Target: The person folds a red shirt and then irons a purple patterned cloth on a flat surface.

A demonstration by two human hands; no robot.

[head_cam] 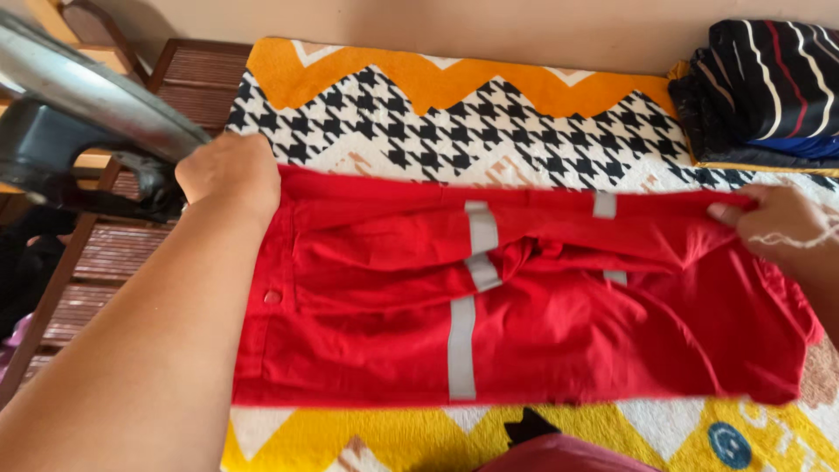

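On patterned blanket [489, 114] | left hand [229, 170], right hand [778, 223] each pinch red garment [524, 323] | wooden slats [188, 79] left

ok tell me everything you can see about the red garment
The red garment is plain woven cloth with grey reflective strips, one long strip near the middle and shorter ones higher up, plus a red snap near its left edge. It lies spread flat, partly folded, on a patterned blanket. The left hand presses its upper left corner; the right hand pinches its upper right edge.
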